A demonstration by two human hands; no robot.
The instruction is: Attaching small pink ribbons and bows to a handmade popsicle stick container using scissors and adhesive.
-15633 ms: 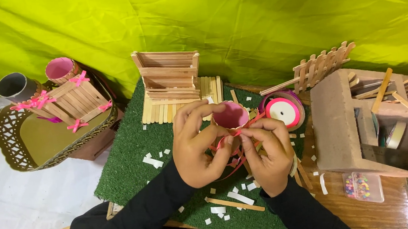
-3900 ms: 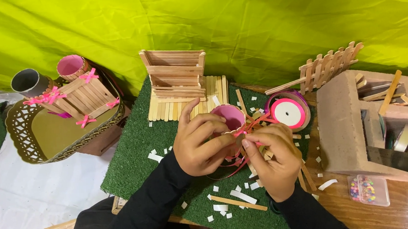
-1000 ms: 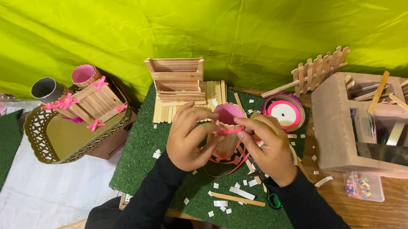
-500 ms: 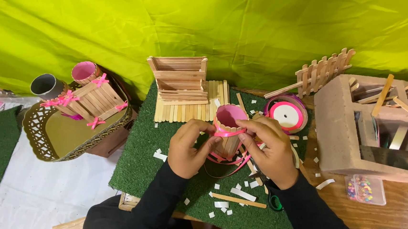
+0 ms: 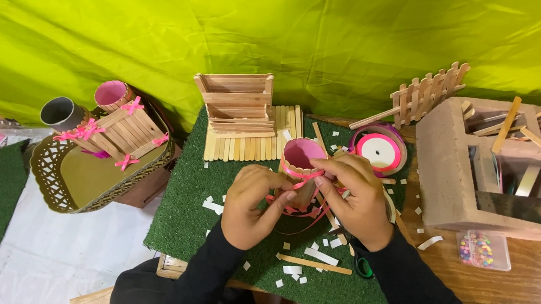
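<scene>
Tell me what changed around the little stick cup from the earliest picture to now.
The pink ribbon, earlier bunched loose between the fingers, now runs as a band around the cup. Left hand and right hand have kept hold of both throughout. The ribbon spool, stick crate and tray stayed put.

Two hands (image 5: pixel 255 204), three pink-lined cups (image 5: pixel 300 156), one ribbon spool (image 5: pixel 378 151), one picket fence (image 5: pixel 428 93).

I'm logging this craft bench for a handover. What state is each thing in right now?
Stick-clad cup: upright, open, pink inside, held by both hands.
Pink ribbon: looped round the cup, ends loose.
Left hand: fingers on the ribbon.
Right hand: pinching the ribbon.
Ribbon spool: lying flat, partly unwound.
Stick crate: standing, empty.
Bead box: shut.
</scene>
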